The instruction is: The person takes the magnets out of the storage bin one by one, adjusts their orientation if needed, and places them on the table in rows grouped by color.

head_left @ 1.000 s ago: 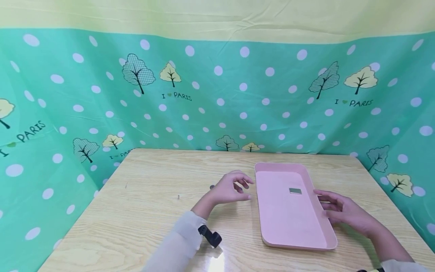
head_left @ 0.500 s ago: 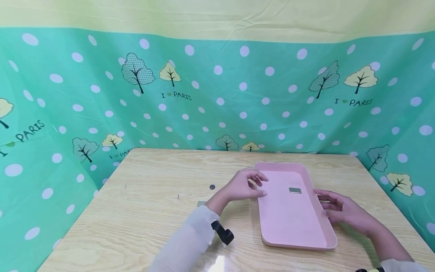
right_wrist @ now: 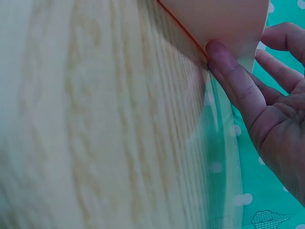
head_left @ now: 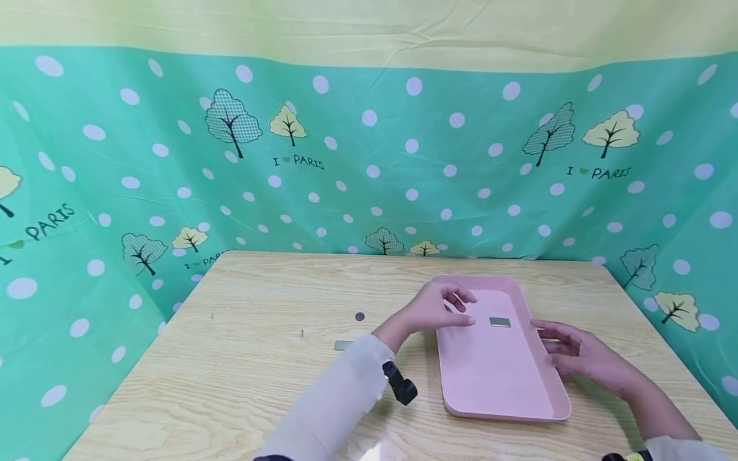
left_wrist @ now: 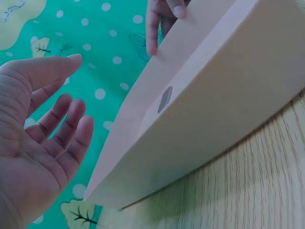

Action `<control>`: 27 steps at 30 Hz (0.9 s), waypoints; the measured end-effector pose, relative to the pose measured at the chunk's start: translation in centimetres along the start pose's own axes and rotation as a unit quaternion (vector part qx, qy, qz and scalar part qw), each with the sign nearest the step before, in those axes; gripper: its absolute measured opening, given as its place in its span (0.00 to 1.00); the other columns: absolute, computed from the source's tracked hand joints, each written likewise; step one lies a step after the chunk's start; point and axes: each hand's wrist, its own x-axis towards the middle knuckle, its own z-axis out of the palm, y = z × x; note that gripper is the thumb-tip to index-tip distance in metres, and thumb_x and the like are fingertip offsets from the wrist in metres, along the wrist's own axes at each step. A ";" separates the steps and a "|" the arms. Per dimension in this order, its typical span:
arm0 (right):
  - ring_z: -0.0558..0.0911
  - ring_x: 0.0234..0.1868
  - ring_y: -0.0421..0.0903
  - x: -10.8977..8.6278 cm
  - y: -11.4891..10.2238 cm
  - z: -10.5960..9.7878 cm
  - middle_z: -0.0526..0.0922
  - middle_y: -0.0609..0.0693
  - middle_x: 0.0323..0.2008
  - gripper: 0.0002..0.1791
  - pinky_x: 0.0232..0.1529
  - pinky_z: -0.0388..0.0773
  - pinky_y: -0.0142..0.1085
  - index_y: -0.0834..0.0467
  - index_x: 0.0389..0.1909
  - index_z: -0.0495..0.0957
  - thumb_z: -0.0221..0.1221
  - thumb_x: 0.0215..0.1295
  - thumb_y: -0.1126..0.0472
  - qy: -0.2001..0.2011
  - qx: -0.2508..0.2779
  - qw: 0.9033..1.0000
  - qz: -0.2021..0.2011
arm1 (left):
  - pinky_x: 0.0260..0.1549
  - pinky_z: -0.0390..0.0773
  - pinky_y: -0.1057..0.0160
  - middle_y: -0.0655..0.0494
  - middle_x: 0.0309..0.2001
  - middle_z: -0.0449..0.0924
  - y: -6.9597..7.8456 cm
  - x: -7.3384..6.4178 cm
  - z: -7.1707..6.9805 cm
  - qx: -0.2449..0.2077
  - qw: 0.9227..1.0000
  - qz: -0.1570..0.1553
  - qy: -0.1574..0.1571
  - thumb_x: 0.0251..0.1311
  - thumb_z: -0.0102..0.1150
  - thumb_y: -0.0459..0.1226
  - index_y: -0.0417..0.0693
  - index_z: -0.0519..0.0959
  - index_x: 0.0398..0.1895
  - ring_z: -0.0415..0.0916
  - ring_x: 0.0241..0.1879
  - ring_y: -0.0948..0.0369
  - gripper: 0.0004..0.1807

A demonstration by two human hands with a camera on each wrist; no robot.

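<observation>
A pink rectangular tray (head_left: 496, 384) lies on the table, with a small silvery rectangular piece (head_left: 500, 322) on its floor. My left hand (head_left: 435, 307) hovers over the tray's left rim, fingers loosely bent and reaching above the floor, left of that piece. In the left wrist view, nothing shows between the thumb and fingers of the left hand (left_wrist: 45, 119). At the tray's right side, my right hand (head_left: 588, 358) touches the wall from outside. The right wrist view has extended fingers (right_wrist: 240, 88) against the outer wall.
On the wooden table (head_left: 259, 371), left of the tray, lie a small dark round disc (head_left: 360, 316), a grey flat strip (head_left: 343, 345) partly near the left sleeve, and a tiny object (head_left: 302, 333). A green dotted curtain (head_left: 323, 192) hangs behind.
My left hand has moved right, from beside the tray to over its left part, uncovering the disc and grey strip. The right hand and tray have stayed in place.
</observation>
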 end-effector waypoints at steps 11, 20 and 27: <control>0.79 0.52 0.32 0.0 -0.2 0.1 0.60 0.76 0.66 0.36 0.44 0.83 0.45 0.70 0.72 0.51 0.56 0.69 0.66 0.007 -0.015 1.000 0.010 | 0.37 0.79 0.72 0.58 0.42 0.82 0.0 2.6 2.1 0.000 1.000 -0.008 -0.017 0.49 0.74 0.32 0.41 0.83 0.45 0.80 0.38 0.66 0.18; 0.79 0.53 0.34 0.2 -0.2 0.1 0.64 0.71 0.65 0.35 0.44 0.83 0.46 0.70 0.72 0.52 0.55 0.69 0.67 0.002 -0.016 1.000 0.001 | 0.37 0.78 0.75 0.49 0.46 0.84 -0.4 4.4 3.8 -0.005 0.999 -0.018 -0.029 0.49 0.74 0.31 0.42 0.84 0.45 0.79 0.36 0.68 0.18; 0.79 0.53 0.34 0.1 -0.1 0.1 0.73 0.48 0.62 0.34 0.44 0.82 0.45 0.70 0.72 0.52 0.55 0.70 0.67 0.001 -0.010 1.000 -0.001 | 0.36 0.77 0.76 0.46 0.44 0.85 -0.7 5.2 5.0 -0.013 0.999 -0.033 -0.015 0.48 0.74 0.29 0.38 0.84 0.44 0.78 0.32 0.72 0.17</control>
